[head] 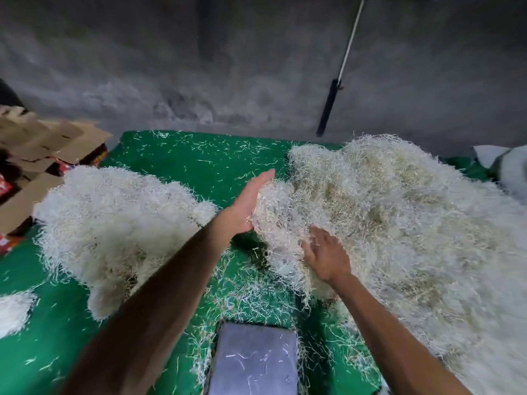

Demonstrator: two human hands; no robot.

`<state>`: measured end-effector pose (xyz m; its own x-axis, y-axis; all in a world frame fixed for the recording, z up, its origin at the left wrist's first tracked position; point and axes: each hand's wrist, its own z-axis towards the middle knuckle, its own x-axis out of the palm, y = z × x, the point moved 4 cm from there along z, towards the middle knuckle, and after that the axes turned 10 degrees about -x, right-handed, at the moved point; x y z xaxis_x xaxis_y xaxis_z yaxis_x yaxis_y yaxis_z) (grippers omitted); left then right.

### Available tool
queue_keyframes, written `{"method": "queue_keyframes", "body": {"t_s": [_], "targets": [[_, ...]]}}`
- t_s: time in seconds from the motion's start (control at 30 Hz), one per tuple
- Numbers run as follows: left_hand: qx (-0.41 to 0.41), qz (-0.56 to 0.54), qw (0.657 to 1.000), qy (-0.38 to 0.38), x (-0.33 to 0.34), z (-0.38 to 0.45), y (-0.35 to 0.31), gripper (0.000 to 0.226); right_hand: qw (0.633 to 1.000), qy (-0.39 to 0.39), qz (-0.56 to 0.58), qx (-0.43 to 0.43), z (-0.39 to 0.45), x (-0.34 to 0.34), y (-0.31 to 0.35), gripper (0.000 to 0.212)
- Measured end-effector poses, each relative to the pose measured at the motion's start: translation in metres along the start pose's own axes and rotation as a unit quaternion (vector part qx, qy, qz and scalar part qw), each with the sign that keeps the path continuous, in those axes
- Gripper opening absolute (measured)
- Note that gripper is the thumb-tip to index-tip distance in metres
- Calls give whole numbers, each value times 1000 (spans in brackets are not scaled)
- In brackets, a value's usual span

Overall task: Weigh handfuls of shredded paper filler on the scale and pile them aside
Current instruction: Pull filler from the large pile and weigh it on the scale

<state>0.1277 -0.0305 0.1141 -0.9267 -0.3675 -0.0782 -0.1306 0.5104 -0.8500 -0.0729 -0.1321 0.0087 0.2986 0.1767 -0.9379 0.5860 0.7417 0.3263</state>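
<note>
- Two hands work the edge of the big shredded paper heap [399, 218] on our right.
- Our left hand [251, 203] lies flat, fingers straight, against the heap's left flank.
- Our right hand [325, 255] presses spread fingers onto its near side.
- The scale [253, 360] sits below both hands, bearing stray shreds.
- A second pile [114, 223] lies left.

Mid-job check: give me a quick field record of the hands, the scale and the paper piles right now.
left hand: open, fingers straight, palm against the left edge of the big pile
right hand: open, fingers spread, pressing on the same clump
big pile: shredded paper filler, right side of the green cloth
weighed pile: left of the arms, apart from the big pile
scale: near edge, platform bare but for stray strands
small heap: far left edge
cardboard: flattened, back left
stage: gathering a handful, nothing on the scale yet
</note>
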Motion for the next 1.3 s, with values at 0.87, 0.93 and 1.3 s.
{"method": "queue_keyframes", "body": {"t_s": [0.87, 0.93, 1.3], "targets": [[-2, 580, 814, 7, 37, 19, 25, 54, 973, 78, -182, 121, -10, -66, -67, 23], [-3, 655, 749, -101, 17, 29, 39, 62, 969, 60, -215, 102, -11, -80, -78, 15], [-22, 302, 938, -171, 29, 44, 67, 89, 983, -32, -93, -154, -17, -31, 14, 23]]}}
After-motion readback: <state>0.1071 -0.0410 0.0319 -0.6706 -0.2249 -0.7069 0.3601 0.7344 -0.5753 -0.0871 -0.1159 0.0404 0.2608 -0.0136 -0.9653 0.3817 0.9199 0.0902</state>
